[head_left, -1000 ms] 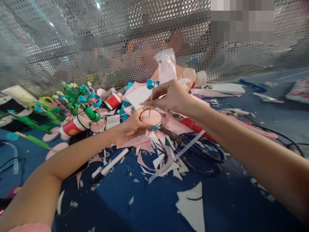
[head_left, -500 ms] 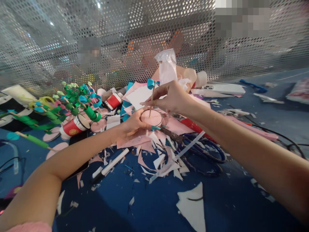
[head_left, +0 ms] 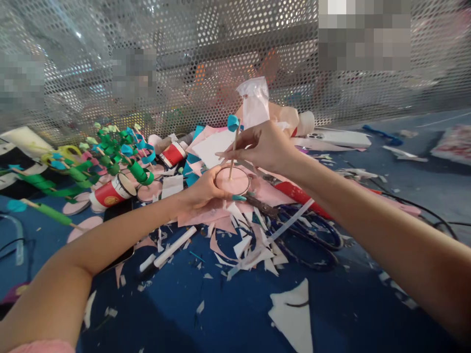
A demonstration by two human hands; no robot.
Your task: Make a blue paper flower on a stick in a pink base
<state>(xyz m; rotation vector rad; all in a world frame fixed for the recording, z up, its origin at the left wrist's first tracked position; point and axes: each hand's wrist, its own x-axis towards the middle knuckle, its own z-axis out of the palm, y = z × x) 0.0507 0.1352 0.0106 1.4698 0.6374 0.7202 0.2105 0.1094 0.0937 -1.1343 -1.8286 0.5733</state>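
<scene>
One round pink disc (head_left: 238, 185) in left hand (head_left: 198, 192), fingers curled on its rim; one thin wooden stick (head_left: 231, 166) stands on it, right hand (head_left: 267, 147) pinching it, fingertips nearly together. Two red-white paper cups (head_left: 113, 193) left, one scissors (head_left: 269, 211) right.

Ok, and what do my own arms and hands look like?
The left forearm and right forearm are bare, and the left hand and right hand wear no gloves. A pink fabric sleeve edge shows at bottom left; the left thumb has a long turquoise nail.
</scene>
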